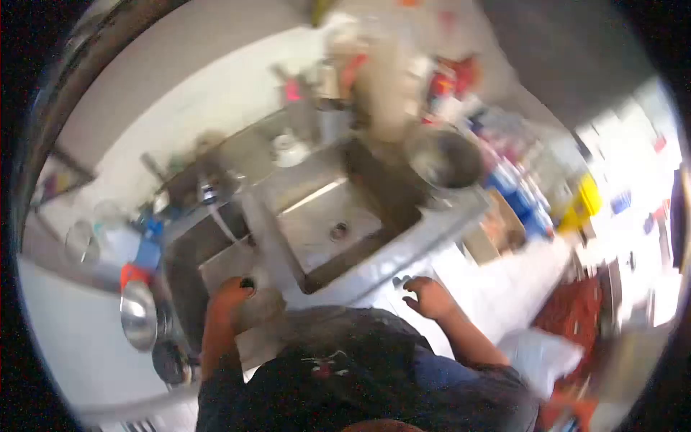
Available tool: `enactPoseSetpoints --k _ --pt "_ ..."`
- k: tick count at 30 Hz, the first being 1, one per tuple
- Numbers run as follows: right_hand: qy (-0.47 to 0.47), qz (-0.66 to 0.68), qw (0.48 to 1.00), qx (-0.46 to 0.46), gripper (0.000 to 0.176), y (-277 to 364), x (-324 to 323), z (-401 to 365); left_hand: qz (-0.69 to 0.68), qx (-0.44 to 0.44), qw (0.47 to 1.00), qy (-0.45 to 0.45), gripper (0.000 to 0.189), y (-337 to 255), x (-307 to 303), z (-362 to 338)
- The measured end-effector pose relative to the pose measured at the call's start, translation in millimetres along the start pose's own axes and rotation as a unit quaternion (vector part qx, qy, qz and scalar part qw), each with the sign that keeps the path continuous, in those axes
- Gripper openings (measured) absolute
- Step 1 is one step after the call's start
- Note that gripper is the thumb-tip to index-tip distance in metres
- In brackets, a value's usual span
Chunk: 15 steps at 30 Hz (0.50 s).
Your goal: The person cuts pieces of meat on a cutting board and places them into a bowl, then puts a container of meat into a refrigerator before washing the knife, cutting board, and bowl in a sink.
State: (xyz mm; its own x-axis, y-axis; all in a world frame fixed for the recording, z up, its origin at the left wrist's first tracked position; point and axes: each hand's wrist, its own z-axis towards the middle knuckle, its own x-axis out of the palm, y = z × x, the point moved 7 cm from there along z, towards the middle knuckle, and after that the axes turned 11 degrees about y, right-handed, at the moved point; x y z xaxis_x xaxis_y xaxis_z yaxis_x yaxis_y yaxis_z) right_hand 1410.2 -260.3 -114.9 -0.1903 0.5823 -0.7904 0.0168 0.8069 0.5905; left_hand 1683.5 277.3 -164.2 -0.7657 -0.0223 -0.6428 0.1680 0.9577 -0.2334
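My left hand (232, 294) is over the left basin (188, 253) of a double metal sink. Motion blur hides its fingers, and I cannot make out whether it holds anything. Close beside it is a brownish blurred shape (263, 306). A faucet (209, 193) stands behind this basin, with a pale streak like running water below it. To the right is the second basin (327, 209), its drain showing. My right hand (430, 298) hangs in front of the counter's front edge (374, 277), fingers apart and nothing visible in them.
A large metal pot (445, 160) stands at the right sink corner. A metal bowl (139, 315) and a dark pan (171, 360) sit at left. Rightward are a cardboard box (497, 227), a yellow item (586, 201) and a white plastic bag (543, 356).
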Motion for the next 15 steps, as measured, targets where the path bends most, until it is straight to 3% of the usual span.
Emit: enactPoseSetpoints --k 2,3,4,5,6,7,8,10,12,13,14,15 --pt "0.067 0.006 0.976 0.208 0.040 -26 45 -89 -0.270 0.223 0.936 -0.035 0.079 -1 -17 -23" --pt "0.064 -0.084 0.949 0.297 0.045 -15 56 -131 -0.174 0.000 0.985 0.003 0.053 38 -11 5" --pt "0.068 -0.097 0.924 0.364 0.047 -12 76 -177 0.152 -0.100 0.979 -0.091 0.083 117 -2 63" --pt "0.083 -0.091 0.900 0.419 0.047 -8 99 -217 0.229 -0.179 0.940 -0.176 0.083 81 -17 15" --pt "0.062 -0.084 0.887 0.449 0.050 6 117 -258 -0.046 0.026 0.973 -0.225 0.081 116 -26 62" --pt "0.059 -0.051 0.876 0.475 0.052 19 139 -297 -0.115 0.031 0.987 -0.113 0.078 99 -30 70" --pt "0.057 -0.019 0.868 0.494 0.054 36 165 -335 0.172 -0.048 0.976 -0.127 0.075 73 -37 62" --pt "0.055 0.042 0.845 0.530 0.056 62 212 -406 0.038 0.000 0.976 -0.216 0.073 60 -41 80" --pt "0.059 0.091 0.813 0.572 0.059 94 258 -484 -0.167 0.146 0.974 -0.045 0.072 20 -20 71" --pt "0.063 0.137 0.786 0.600 0.061 99 288 -522 -0.108 0.076 0.990 -0.049 0.070 15 -16 60" --pt "0.064 0.181 0.759 0.623 0.063 99 319 -557 -0.050 0.007 0.997 -0.060 0.069 -30 2 5" --pt "0.048 0.186 0.749 0.634 0.063 98 360 -599 -0.029 0.035 0.996 -0.077 0.069 -35 13 -5"
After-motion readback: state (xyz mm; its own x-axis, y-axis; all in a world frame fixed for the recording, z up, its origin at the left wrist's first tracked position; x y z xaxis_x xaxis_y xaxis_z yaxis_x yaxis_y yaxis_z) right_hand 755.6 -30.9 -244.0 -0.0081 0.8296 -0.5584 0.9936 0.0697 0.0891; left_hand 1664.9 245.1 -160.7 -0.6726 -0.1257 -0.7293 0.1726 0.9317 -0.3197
